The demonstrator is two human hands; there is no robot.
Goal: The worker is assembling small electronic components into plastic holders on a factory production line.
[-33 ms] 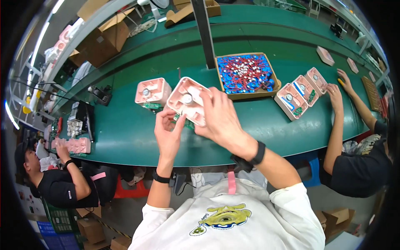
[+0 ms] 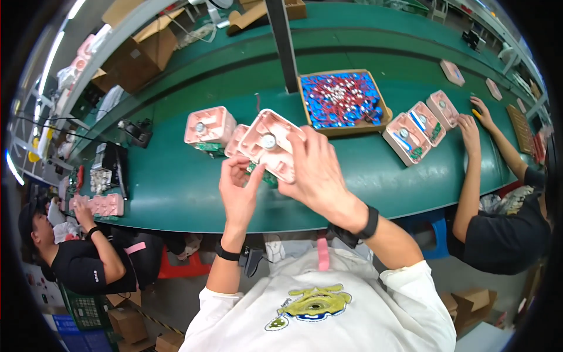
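My right hand [image 2: 318, 176] grips a pale pink plastic housing [image 2: 275, 124] by its right side, holding it tilted over the bench. A round silver part [image 2: 268, 142] sits inside its open face. At the housing's lower edge hangs a small green circuit board [image 2: 270, 178]. My left hand [image 2: 239, 186] pinches at that board, thumb against it and fingers curled; the fingertips are partly hidden. Just left stands another pink housing [image 2: 216, 117] with its own green board [image 2: 209, 146] at the base. A further pink piece [image 2: 234, 142] shows behind the held housing.
A cardboard tray [image 2: 346, 132] of blue parts with red wires lies beyond my right hand, beside a metal post [image 2: 282, 50]. Three open pink housings [image 2: 409, 136] stand right, near a co-worker's hands [image 2: 469, 134]. Another person handles pink parts [image 2: 107, 205] at far left.
The view has shifted slightly. The held housing has turned and moved a little lower relative to its neighbour, baring more of the pink piece behind it. Both hands keep their hold.
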